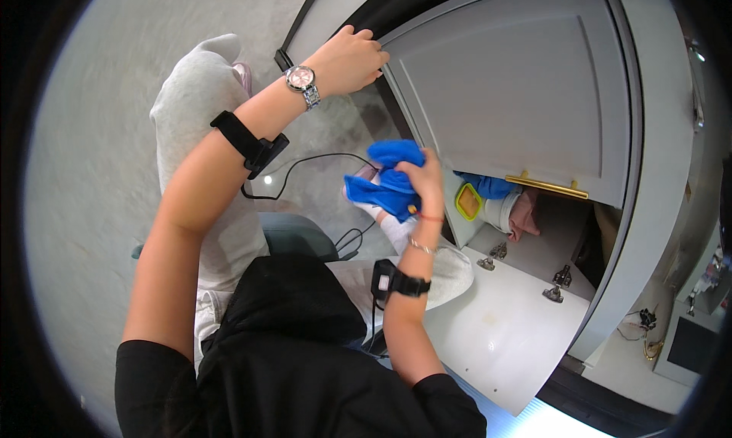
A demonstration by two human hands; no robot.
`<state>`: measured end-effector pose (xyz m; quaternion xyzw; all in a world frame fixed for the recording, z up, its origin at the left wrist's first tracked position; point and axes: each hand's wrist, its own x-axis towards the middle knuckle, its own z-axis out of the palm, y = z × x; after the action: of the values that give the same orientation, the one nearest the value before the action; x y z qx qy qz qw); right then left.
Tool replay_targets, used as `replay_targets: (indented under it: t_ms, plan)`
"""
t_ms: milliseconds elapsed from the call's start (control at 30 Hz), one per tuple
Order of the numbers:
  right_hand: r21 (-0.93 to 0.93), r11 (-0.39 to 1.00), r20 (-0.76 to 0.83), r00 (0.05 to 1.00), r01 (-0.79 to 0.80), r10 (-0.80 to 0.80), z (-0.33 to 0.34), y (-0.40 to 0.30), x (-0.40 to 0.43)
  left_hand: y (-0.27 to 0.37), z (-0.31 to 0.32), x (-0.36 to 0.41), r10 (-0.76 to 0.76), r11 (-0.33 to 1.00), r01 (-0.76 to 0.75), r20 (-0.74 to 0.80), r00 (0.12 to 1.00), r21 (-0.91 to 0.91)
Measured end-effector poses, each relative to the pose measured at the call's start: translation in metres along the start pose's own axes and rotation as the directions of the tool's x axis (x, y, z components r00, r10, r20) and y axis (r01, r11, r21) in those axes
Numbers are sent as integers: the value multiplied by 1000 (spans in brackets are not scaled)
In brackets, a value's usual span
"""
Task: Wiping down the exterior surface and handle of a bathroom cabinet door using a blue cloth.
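My right hand (424,178) grips a bunched blue cloth (394,180), which hangs in folds in front of the cabinet (657,123). Higher up, my left hand (350,60) has its fingers bent at the left edge of the grey cabinet door (514,89). Its palm is turned away, and I cannot tell whether the fingertips touch that edge. This grey door has a gold bar handle (546,186). Beside it, another door (497,329) is swung open, its white inner face and metal hinges (553,292) showing.
Inside the cabinet are another blue cloth (486,185), a green-rimmed container (469,202), a white bucket (499,212) and a pink cloth (524,215). A black cable (309,159) runs across the grey floor (103,198) near my legs. I sit on a dark green stool (297,235).
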<state>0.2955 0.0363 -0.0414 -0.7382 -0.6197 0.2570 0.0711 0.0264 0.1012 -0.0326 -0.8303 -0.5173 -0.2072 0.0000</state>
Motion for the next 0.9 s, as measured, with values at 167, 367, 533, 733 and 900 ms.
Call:
replay_targets:
  t_ms: [167, 367, 533, 733, 900]
  plan:
    - [-140, 940, -751, 585, 312, -306, -132, -98, -77, 0, 3, -1, 23, 1000, -22, -48, 999, 18]
    - [-594, 803, -780, -271, 39, -564, -193, -93, -14, 1, 7, 3, 13, 999, -12, -22, 1000, 53]
    - [-503, 863, -774, 418, 47, -474, -101, -109, 9, 5, 5, 11, 32, 999, -32, 0, 999, 44]
    - [-655, 741, -328, 827, 149, -457, 65, -32, 68, -2, 7, 1, -35, 999, 36, -42, 999, 39]
    - [-391, 919, -81, 993, 52, -90, 73, -3, 60, 0, 0, 0, -37, 999, 36, -56, 998, -5]
